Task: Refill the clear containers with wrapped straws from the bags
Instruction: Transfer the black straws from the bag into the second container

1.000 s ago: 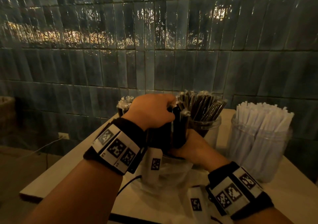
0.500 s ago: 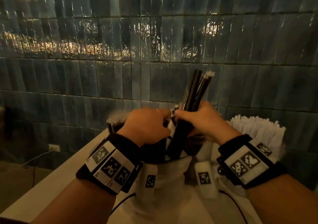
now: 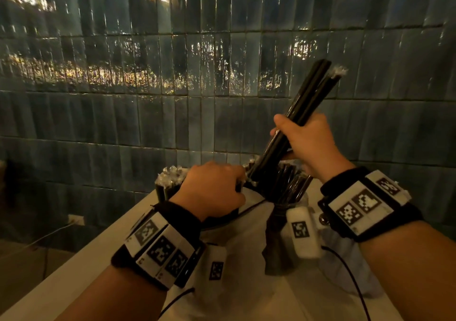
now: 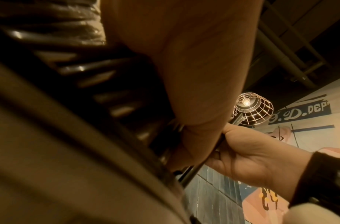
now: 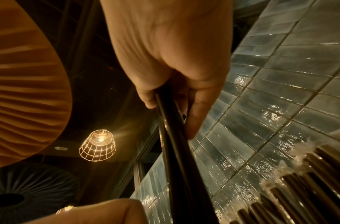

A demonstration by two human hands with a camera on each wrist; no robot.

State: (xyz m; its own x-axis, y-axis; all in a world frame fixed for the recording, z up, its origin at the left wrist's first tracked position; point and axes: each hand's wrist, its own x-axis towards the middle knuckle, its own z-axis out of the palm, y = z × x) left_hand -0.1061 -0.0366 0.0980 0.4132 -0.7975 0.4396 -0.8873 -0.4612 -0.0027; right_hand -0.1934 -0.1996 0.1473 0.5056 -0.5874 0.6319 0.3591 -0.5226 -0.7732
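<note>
A right hand [image 3: 306, 143] clamps a tilted bundle of black, clear-wrapped straws [image 3: 299, 113] above the straw-filled clear container [image 3: 288, 192], while the left hand [image 3: 212, 190] grips the bagged straws [image 3: 170, 180]; loose straws could slip free.

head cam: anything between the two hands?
Only the lower end of the black straws gripped by the right hand, slanting down to the left hand. Shows in head view.

From my left wrist I can read "D.DEP" in pale letters on a blue banner [image 4: 301, 112] painted on the wall mural; the small ceiling sign [image 5: 61, 148] stays too blurred to read
</note>
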